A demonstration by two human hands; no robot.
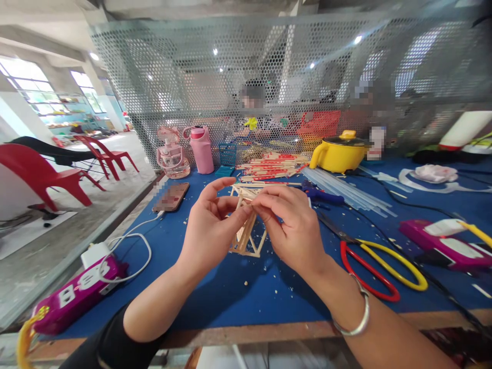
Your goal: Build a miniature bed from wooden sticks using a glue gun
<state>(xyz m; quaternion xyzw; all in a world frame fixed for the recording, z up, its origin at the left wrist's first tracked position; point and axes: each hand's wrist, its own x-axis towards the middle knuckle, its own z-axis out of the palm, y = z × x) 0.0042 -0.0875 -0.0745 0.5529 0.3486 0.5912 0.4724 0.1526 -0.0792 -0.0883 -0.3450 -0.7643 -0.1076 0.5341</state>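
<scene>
A small frame of thin wooden sticks (pixel 254 248) is between my hands, over the middle of the blue table. My left hand (pixel 215 220) grips its left upper part, thumb and fingers closed on it. From the right, my right hand (pixel 290 223) has thumb and fingertips pinched together at the frame's top, close to my left thumb. What the right fingertips pinch is too small to make out. Behind the frame lies a pile of wooden sticks with red marks (pixel 269 166). A blue glue gun (pixel 323 195) rests just beyond my right hand.
Scissors (pixel 384 261), glue sticks (pixel 346 189) and a purple power strip (pixel 446 243) are on the right. A phone (pixel 171 197) and another power strip (pixel 77 292) lie left. Bottles (pixel 202 151) and a yellow pot (pixel 340 154) stand before a perforated metal screen (pixel 192 77); people sit beyond.
</scene>
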